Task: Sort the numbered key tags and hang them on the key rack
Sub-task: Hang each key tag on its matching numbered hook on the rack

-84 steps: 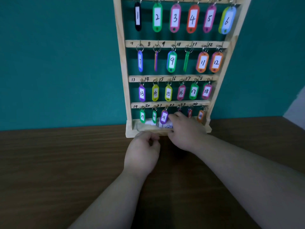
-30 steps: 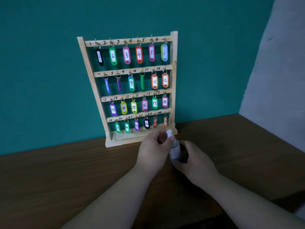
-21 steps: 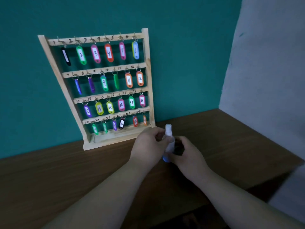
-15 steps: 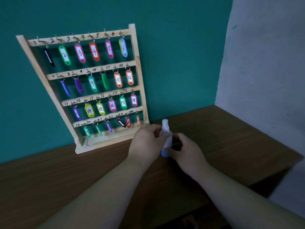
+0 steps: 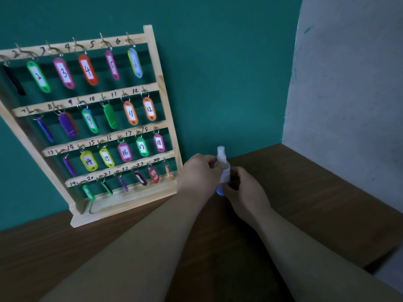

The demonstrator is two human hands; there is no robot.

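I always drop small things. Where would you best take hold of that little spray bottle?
Probably round its straight body, coming from the side. The bottle is upright, slim and round, so fingers wrap it well; the narrow cap on top offers less hold. The left hand grips it high, the right hand low.

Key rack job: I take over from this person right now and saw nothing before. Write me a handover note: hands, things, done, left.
Hands: the left hand grips the top of a small spray bottle; the right hand holds its lower end, to the right of the key rack, over the table.
Things: the rack stands against the teal wall; numbered tags hang on all four rows.
Done: every hook in view carries a tag; readable numbers match their hooks.
Left: several tags, such as the green tag at 10, hide their numbers, so check them; probably put the bottle away.
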